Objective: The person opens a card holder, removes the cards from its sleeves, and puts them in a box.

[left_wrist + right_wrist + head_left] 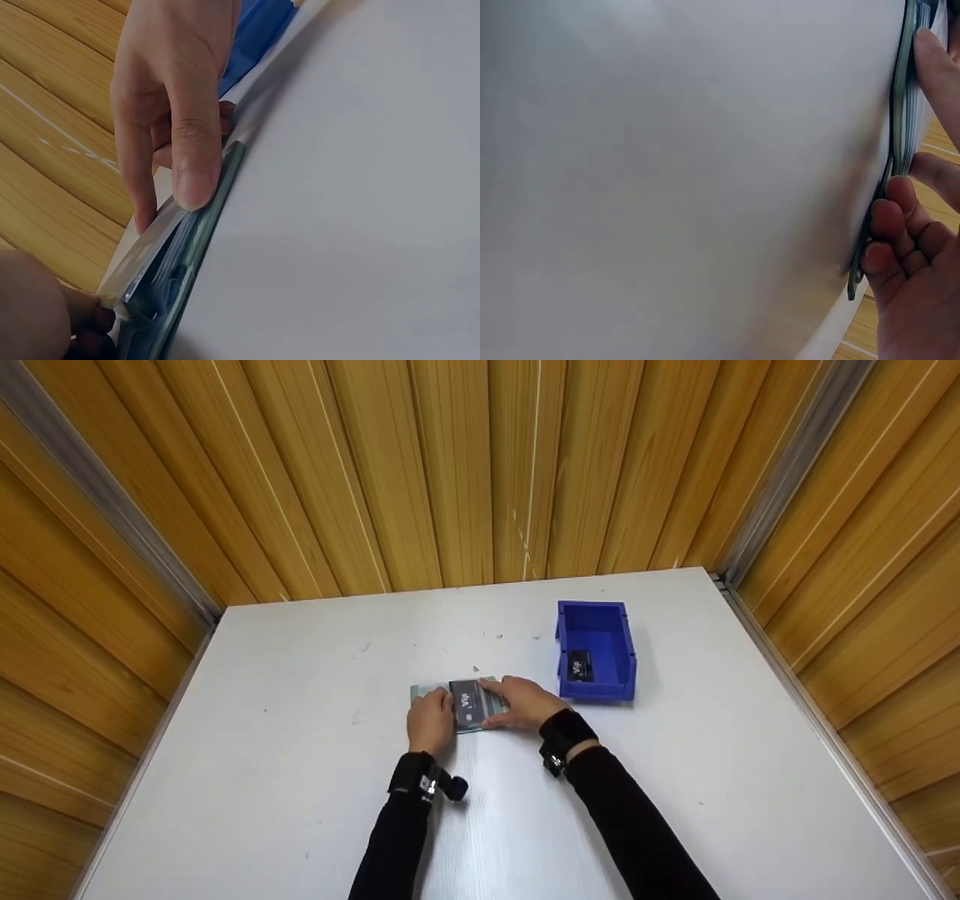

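A green card holder (417, 690) with clear plastic sleeves lies on the white table, with a black card (466, 703) printed "Vip" on top. My left hand (431, 724), fingers curled, grips the holder's left part beside the card. My right hand (529, 703) holds the right side, thumb and fingers spread along the edge. The left wrist view shows the right thumb (195, 180) against the stacked sleeves (169, 251), which stand a little apart from the green cover (214, 202). In the right wrist view, several fingertips (889, 220) press the holder's edge.
A blue open bin (598, 692) stands to the right of the hands, with another black "Vip" card (579, 666) inside it. Wood-grain panel walls (450, 472) rise behind the table and on both sides. Small specks mark the tabletop (315, 780).
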A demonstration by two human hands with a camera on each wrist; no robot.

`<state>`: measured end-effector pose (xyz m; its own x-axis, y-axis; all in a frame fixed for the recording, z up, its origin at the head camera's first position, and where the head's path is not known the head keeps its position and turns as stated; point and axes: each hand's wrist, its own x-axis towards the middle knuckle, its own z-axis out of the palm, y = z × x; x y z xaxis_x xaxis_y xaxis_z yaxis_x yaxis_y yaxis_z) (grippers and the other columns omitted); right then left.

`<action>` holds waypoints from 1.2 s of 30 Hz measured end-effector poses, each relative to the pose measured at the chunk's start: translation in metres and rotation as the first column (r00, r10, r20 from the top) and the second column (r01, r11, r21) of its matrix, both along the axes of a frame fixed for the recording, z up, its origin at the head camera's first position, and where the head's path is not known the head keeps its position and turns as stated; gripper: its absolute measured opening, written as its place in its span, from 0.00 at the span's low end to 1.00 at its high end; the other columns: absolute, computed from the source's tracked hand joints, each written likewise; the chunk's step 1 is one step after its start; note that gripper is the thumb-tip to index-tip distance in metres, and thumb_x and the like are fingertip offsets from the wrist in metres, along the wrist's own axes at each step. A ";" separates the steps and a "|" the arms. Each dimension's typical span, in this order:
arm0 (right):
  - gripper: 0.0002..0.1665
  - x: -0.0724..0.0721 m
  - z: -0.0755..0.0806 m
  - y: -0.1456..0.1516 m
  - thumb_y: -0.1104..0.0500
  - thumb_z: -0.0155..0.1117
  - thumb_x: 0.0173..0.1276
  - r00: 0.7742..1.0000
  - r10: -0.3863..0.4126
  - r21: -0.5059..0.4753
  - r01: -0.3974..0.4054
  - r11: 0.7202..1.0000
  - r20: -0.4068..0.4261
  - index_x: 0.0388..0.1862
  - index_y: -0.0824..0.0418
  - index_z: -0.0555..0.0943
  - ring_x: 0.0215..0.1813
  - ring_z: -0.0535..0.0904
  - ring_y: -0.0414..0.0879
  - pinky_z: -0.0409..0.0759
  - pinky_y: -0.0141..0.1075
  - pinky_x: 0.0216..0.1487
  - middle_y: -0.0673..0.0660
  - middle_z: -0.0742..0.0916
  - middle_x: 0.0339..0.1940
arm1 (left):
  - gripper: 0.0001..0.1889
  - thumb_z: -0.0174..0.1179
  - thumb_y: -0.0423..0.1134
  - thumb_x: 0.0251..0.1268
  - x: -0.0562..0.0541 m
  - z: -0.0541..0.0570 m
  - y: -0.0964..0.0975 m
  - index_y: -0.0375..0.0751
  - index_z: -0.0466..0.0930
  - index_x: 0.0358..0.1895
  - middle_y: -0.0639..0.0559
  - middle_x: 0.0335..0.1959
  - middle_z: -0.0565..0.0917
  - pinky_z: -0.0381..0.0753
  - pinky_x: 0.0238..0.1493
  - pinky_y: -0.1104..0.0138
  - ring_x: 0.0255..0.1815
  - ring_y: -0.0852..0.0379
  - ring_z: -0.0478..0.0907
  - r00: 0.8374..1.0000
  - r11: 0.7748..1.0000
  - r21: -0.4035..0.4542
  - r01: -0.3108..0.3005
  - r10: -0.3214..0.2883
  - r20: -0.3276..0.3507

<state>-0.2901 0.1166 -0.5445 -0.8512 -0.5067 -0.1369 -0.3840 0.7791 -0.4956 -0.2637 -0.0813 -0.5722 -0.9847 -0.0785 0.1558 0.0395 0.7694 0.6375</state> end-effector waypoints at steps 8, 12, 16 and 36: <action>0.50 -0.001 -0.003 -0.001 0.41 0.76 0.63 1.000 0.002 0.007 -0.002 1.000 0.000 0.81 0.49 0.67 0.47 0.77 0.51 0.79 0.49 0.60 0.62 0.83 0.52 | 0.12 0.53 0.35 0.78 -0.001 0.000 -0.009 0.37 0.78 0.32 0.45 0.28 0.79 0.74 0.40 0.54 0.33 0.48 0.74 0.998 0.996 0.090 0.024 -0.028 0.049; 0.50 -0.001 -0.003 -0.001 0.40 0.75 0.64 1.000 -0.001 0.013 0.001 1.000 0.016 0.81 0.48 0.66 0.53 0.79 0.53 0.77 0.50 0.64 0.63 0.83 0.56 | 0.13 0.51 0.34 0.79 -0.001 0.002 -0.015 0.37 0.75 0.31 0.48 0.27 0.75 0.71 0.38 0.58 0.32 0.51 0.71 0.996 0.989 0.145 0.023 -0.036 0.082; 0.50 0.000 -0.001 -0.001 0.40 0.75 0.64 0.999 -0.017 0.008 0.017 1.000 0.028 0.81 0.48 0.67 0.58 0.79 0.56 0.75 0.51 0.68 0.64 0.82 0.61 | 0.12 0.50 0.35 0.81 0.001 0.005 -0.022 0.37 0.75 0.34 0.49 0.28 0.74 0.70 0.39 0.59 0.33 0.52 0.70 0.993 0.983 0.183 0.011 -0.032 0.113; 0.50 0.000 0.000 -0.001 0.40 0.74 0.66 0.999 -0.020 0.021 0.019 1.000 0.046 0.82 0.48 0.64 0.69 0.75 0.60 0.70 0.52 0.74 0.67 0.79 0.69 | 0.12 0.46 0.38 0.84 0.006 0.021 -0.051 0.37 0.76 0.41 0.46 0.37 0.78 0.73 0.46 0.58 0.42 0.49 0.74 0.991 0.949 0.313 -0.031 -0.013 0.135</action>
<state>-0.2900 0.1159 -0.5450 -0.8532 -0.4871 -0.1867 -0.3459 0.7961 -0.4965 -0.2575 -0.1321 -0.5511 -0.9937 -0.1112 -0.0115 -0.0690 0.5294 0.8456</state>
